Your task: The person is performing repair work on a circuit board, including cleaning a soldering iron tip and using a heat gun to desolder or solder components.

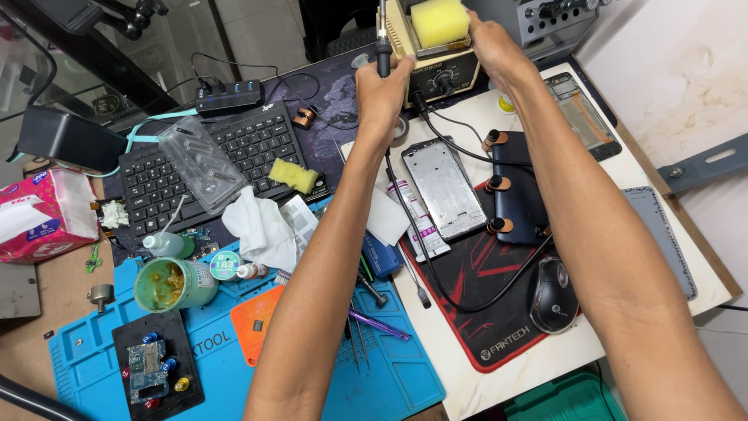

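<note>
My left hand (382, 90) grips the black handle of a soldering iron (383, 43), held upright beside the beige soldering station (436, 74) at the far edge of the bench. My right hand (491, 43) rests on the station's top right side, next to the yellow sponge (439, 22) sitting in it. The iron's black cable (436, 288) loops down over a red and black mat. A silver phone frame (444, 187) and a dark phone held by orange-capped clamps (518, 187) lie below the station.
A black keyboard (195, 164) with a clear plastic tray and a second yellow sponge (294, 175) lies left. On the blue mat (389, 374) are tweezers, a green flux jar (171, 284), a circuit board and white tissue. A black mouse (553, 296) sits right.
</note>
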